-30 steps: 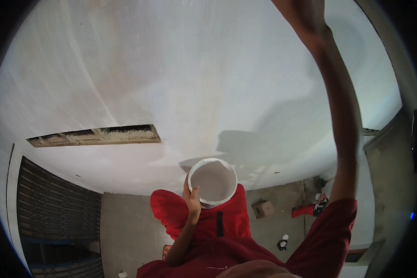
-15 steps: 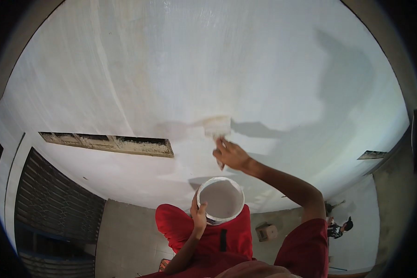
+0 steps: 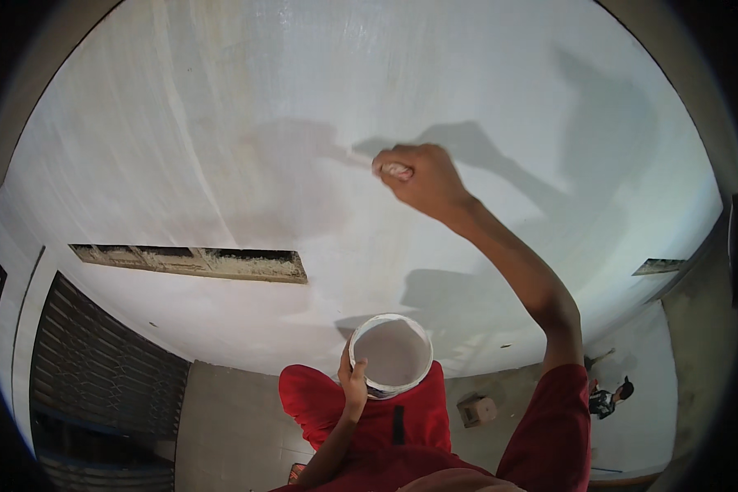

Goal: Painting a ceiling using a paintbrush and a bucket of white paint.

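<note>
My left hand (image 3: pixel 352 387) grips the side of a round white bucket (image 3: pixel 425 379), its thumb over the rim. Pale paint (image 3: pixel 389 354) fills part of the bucket, which rests at my red-trousered lap. Higher up, my right hand (image 3: pixel 425 182) is closed around a paintbrush (image 3: pixel 397 170) in front of the wall. Only the butt of its handle shows clearly; the hand hides most of the brush, and the bristle end is hard to make out. The white wall (image 3: pixel 467 74) carries uneven, streaky paint, with shadows of my arm and head across it.
A long slot-like opening (image 3: pixel 189 264) with rough edges is set in the wall at left, a smaller opening (image 3: pixel 658 266) at right. A metal lattice gate (image 3: pixel 107 353) stands lower left. A small stool (image 3: pixel 477 410) and another person (image 3: pixel 608 399) are at lower right.
My right hand has moved up the wall with the paintbrush, and the wrist has turned so the handle end now shows. My left hand and the bucket have stayed in place.
</note>
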The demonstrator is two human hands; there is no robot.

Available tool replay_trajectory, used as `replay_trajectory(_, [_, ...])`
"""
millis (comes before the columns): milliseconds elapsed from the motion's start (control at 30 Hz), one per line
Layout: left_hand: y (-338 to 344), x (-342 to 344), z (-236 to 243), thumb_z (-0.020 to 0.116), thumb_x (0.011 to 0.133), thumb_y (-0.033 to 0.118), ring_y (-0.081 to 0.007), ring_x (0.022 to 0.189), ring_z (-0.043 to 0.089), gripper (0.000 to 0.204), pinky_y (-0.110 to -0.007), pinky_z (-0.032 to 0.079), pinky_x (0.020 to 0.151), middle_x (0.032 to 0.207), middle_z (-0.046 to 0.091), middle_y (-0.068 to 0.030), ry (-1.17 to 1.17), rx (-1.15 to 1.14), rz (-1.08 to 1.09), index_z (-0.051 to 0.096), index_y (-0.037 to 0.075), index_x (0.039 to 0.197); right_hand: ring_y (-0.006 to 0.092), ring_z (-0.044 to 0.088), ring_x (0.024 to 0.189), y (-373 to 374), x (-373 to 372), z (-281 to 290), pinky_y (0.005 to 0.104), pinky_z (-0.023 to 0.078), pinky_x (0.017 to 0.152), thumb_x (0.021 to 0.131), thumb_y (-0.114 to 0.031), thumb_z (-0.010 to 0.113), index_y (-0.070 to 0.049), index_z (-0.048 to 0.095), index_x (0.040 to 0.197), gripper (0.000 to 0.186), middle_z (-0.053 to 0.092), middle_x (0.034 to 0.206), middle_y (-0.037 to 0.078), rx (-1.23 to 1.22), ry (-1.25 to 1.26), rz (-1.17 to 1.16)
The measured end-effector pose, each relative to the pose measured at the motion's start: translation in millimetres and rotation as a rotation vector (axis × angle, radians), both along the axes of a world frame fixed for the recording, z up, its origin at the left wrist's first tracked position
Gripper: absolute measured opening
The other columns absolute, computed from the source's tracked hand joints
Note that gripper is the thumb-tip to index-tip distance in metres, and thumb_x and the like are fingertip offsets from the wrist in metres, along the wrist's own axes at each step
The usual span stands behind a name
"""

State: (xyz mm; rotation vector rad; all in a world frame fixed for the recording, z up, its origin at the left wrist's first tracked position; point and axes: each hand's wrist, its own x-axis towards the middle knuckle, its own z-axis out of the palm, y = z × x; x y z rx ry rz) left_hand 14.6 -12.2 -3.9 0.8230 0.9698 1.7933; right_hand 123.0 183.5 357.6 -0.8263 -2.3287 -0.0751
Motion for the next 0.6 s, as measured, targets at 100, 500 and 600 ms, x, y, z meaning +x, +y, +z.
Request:
replay_trajectory(100, [0.9,0.3,5.5,0.048,0.085,-0.001,-0.0241,0.125,0.049,0.056,-0.034,0.035,0.108,0.136,0.051,-0.0150,0.031,-0.051,-0.018,0.042,-0.005,0.140,0.0242,0.061,0.061,-21.0,6.3,22.4,0.0294,0.049,0.058,0.076,-0.002,0.074,-0.007,0.069,0.087,0.013,0.067,0.075,0.009,0.289,0.239,0.106])
replay_trajectory(500, [-1.2,-7.5,-5.4,0.051,0.087,0.001,-0.0235,0.125,0.049,0.056,-0.034,0.036,0.106,0.137,0.051,-0.0162,0.071,-0.064,-0.011,0.040,-0.003,0.142,0.0191,0.063,0.062,-130.3,70.1,-196.7,0.0331,0.058,0.059,0.075,-0.009,0.077,0.001,0.062,0.084,0.021,0.061,0.079,0.010,-0.729,1.471,-0.292])
replay_trajectory(600, [0.2,-1.9,-16.4,0.052,0.089,0.003,-0.0240,0.126,0.048,0.054,-0.034,0.034,0.108,0.137,0.050,-0.0168,0.021,0.040,0.002,0.040,-0.005,0.141,0.0208,0.066,0.064,-147.9,83.1,-238.6,0.0324,0.058,0.060,0.077,-0.012,0.075,0.000,0.061,0.089,0.022,0.062,0.080,0.009,-0.880,1.531,-0.329])
